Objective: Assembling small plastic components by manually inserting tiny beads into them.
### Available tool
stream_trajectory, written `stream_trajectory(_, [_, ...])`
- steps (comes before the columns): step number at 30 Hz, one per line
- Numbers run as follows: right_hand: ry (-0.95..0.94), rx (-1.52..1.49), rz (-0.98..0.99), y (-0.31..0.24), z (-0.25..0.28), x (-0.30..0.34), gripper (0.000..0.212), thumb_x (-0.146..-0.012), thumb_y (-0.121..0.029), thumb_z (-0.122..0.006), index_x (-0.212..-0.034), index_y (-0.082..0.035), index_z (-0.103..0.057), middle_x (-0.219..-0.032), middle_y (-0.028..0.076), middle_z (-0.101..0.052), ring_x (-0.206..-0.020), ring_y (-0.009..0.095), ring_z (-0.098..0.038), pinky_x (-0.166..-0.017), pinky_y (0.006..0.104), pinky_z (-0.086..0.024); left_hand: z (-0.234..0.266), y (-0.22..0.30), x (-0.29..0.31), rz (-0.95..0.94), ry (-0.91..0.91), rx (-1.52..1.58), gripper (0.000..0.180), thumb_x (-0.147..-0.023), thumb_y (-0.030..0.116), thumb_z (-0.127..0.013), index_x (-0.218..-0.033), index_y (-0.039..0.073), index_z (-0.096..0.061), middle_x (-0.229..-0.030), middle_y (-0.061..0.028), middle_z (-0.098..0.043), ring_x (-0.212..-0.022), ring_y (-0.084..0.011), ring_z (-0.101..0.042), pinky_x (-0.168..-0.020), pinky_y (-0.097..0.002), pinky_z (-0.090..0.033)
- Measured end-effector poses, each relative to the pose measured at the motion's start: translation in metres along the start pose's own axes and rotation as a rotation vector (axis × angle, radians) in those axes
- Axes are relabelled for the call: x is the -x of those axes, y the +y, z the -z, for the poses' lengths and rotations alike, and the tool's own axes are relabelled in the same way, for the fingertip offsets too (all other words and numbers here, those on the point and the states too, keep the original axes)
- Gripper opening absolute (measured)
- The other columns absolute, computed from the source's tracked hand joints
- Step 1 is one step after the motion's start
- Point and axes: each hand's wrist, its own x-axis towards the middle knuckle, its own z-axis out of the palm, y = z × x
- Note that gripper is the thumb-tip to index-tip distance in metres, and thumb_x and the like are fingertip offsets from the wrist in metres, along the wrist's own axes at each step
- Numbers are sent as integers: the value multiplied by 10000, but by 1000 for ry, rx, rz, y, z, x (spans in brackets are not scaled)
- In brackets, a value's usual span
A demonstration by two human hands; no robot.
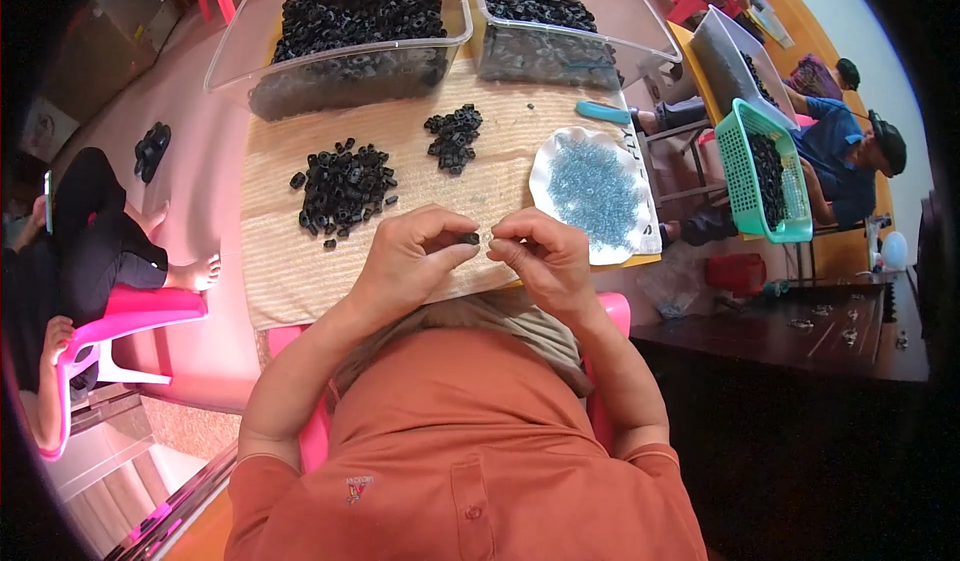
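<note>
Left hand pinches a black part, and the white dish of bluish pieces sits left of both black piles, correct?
No: the head view shows the white dish right of both black piles. The left hand does pinch a black part.

Left bin (350,55) and right bin (590,38) at the worktable (275,286)'s far side

Before them lie a larger parts heap (348,189) left, a smaller parts heap (455,138) centre, loose pieces (598,193) in a plate (541,183) right, a tool handle (603,112) behind it.

Fisheye view downward from head height
</note>
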Motion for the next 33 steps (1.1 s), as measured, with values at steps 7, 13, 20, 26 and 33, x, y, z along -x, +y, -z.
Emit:
stream_trajectory(7, [-97,113,4,-6,2,0,108,-858,19,-740,-957,20,-698,-911,110,-695,-797,183,-671,-692,288,-531,-3,2,5,49,8,19,243,-853,45,-762,-1082,-19,-710,-957,-114,-740,-850,-148,-716,-758,-283,-577])
stream_trajectory(13, [-192,74,-97,-4,5,0,113,-870,-10,-746,-966,20,-696,-895,90,-704,-788,150,-671,-688,275,-537,-3,-1,7,15,-37,-7,242,-840,31,-759,-1070,-23,-708,-943,-139,-736,-848,-182,-732,-746,-300,-585])
stream_trajectory(20, [-353,-398,-578,1,17,-6,129,-891,-28,-758,-966,-2,-658,-907,42,-705,-758,115,-673,-687,261,-553,-6,12,10,-2,-107,-28,208,-842,32,-761,-1044,2,-722,-913,-133,-740,-822,-198,-740,-726,-307,-586])
stream_trajectory(26, [-304,-442,-524,-11,15,-21,188,-876,-12,-771,-999,2,-630,-894,42,-685,-798,123,-686,-698,251,-574,0,6,12,58,-121,95,193,-840,23,-758,-1029,3,-726,-886,-105,-733,-800,-171,-724,-720,-289,-570])
stream_trajectory(33, [-218,337,-70,-14,3,-49,161,-866,-46,-784,-978,-25,-671,-823,-1,-657,-723,44,-582,-628,227,-481,15,16,10,-20,-86,1,164,-814,-6,-752,-977,0,-740,-896,-102,-719,-820,-183,-691,-736,-300,-537])
